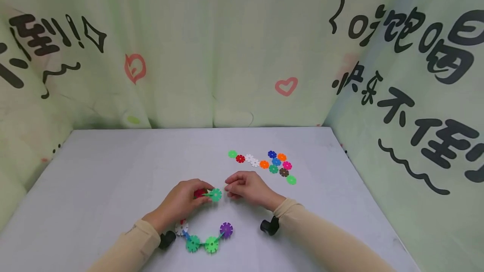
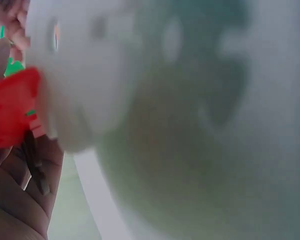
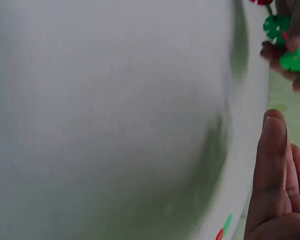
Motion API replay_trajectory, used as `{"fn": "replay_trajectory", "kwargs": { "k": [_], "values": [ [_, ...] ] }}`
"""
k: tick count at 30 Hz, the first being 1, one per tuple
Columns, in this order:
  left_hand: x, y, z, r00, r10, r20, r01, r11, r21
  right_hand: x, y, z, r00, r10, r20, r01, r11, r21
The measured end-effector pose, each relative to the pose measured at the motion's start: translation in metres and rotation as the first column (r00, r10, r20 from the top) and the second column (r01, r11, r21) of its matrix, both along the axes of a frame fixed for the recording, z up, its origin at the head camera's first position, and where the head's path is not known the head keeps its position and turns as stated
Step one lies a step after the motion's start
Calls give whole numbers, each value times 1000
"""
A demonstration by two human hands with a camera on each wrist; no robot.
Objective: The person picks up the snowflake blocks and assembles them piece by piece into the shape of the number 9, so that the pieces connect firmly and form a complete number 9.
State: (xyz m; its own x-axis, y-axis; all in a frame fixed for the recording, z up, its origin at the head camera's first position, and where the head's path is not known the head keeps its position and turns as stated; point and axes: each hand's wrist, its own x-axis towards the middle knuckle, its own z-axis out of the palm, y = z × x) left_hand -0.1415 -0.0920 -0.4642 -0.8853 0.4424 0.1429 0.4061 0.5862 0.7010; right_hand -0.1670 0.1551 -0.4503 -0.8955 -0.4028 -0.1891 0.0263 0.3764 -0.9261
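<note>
My left hand (image 1: 180, 201) pinches a chain of notched plastic discs near its upper end. A green disc (image 1: 216, 194) sticks out past the fingertips, with a red disc (image 1: 199, 193) beside it. The chain curves down below the hand through a white disc (image 1: 182, 227), a green one (image 1: 193, 244) and a light green one (image 1: 211, 245) to a purple disc (image 1: 226, 230). In the left wrist view a red disc (image 2: 12, 107) and a blurred white disc (image 2: 85, 75) stand close to the lens. Just right of the green disc, my right hand (image 1: 251, 189) has no disc showing between its fingers.
Several loose discs lie farther back on the white table (image 1: 132, 158), among them an orange disc (image 1: 264, 164), a brown disc (image 1: 284, 172) and a light green disc (image 1: 291, 179). A printed curtain (image 1: 242, 53) hangs behind the table and along both sides.
</note>
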Motion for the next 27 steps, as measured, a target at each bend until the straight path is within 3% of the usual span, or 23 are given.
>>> {"fn": "replay_trajectory", "kwargs": {
  "k": [2,6,11,21,27],
  "values": [
    [0,-1,0,1000,3,10,-3,1000,3,-8,9,-1,997,-23,-75,31,994,108],
    [1,-2,0,1000,4,29,-5,1000,26,-25,24,-2,975,-50,-218,113,951,289],
    [1,-3,-2,998,5,59,-8,999,48,-41,35,-6,956,-34,-291,160,893,420],
    [1,-4,-2,998,7,61,-10,999,46,-55,48,-6,898,-55,-436,306,790,532],
    [1,-5,-1,998,2,69,-5,999,44,-59,48,-10,899,-44,-437,312,764,565]
  ]
}}
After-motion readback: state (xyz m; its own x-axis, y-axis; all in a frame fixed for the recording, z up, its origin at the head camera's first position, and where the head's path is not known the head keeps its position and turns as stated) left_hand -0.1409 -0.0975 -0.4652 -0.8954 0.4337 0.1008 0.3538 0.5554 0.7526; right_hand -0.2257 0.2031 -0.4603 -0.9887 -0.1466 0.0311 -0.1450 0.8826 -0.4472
